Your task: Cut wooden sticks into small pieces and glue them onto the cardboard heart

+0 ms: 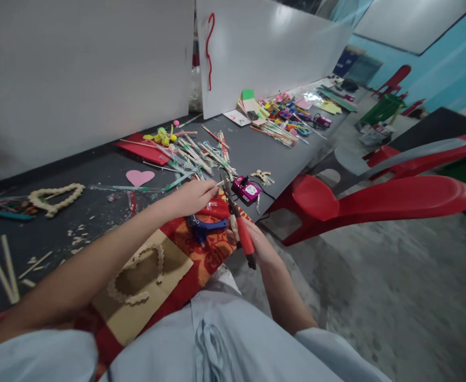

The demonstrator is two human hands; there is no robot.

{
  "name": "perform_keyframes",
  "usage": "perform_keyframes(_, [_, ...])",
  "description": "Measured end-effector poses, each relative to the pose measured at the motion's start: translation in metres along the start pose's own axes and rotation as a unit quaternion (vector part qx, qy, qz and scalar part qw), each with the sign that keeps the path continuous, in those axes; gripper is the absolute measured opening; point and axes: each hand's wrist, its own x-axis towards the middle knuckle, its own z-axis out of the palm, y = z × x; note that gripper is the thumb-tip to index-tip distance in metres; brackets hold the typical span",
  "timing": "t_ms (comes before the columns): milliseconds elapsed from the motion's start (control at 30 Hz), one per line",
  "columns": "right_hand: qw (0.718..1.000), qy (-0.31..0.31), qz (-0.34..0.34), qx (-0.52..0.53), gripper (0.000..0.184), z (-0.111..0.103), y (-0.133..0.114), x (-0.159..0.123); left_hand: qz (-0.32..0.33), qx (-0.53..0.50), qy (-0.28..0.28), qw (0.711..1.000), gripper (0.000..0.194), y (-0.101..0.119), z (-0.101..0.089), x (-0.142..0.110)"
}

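Observation:
My left hand (198, 196) is closed, pinching a thin pale stick (221, 183) whose short end pokes out past the fingertips. My right hand (257, 245) wraps around the red-and-black handles of a pair of pliers (244, 233); their dark jaws point up, close beside the stick. Under my hands, a blue glue gun (209, 225) lies on a red and orange patterned cloth (213, 257). Nearer my body is a tan sheet (173, 265) bearing a curved, partly open outline of small pale pieces (126, 297).
On the dark table are a finished-looking heart outline (42, 200), a pink paper heart (139, 178), bundled sticks (195, 154), a purple box with a cord (246, 190) and pale scraps. White boards (85, 69) stand behind. Red chairs (368, 199) are at right.

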Motion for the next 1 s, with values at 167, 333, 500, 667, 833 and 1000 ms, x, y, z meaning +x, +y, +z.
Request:
perform_keyframes(167, [0.999,-0.013,-0.011,0.051,0.037,-0.005,0.003,0.005,-0.122,-0.248,-0.127,0.952,0.028,-0.001,-0.002,0.000])
perform_keyframes(333, [0.999,-0.020,-0.002,0.049,0.039,-0.013,0.011,0.013,-0.166,-0.300,-0.161,0.925,0.029,0.006,-0.007,-0.003])
perform_keyframes(500, [0.998,-0.019,-0.003,0.059,0.037,-0.017,0.009,0.016,-0.194,-0.313,-0.167,0.915,0.030,0.004,-0.009,-0.005])
perform_keyframes(667, [0.996,-0.002,-0.020,0.085,0.038,-0.014,0.005,0.026,-0.224,-0.330,-0.164,0.902,0.029,0.004,-0.006,-0.006])
perform_keyframes(833, [0.993,0.014,-0.033,0.111,0.043,-0.008,0.003,0.047,-0.252,-0.332,-0.198,0.887,0.028,0.020,0.005,-0.006])
perform_keyframes(1000, [0.993,0.060,-0.074,0.067,0.039,-0.008,0.007,0.058,-0.245,-0.322,-0.196,0.893,0.028,0.035,0.022,-0.003])
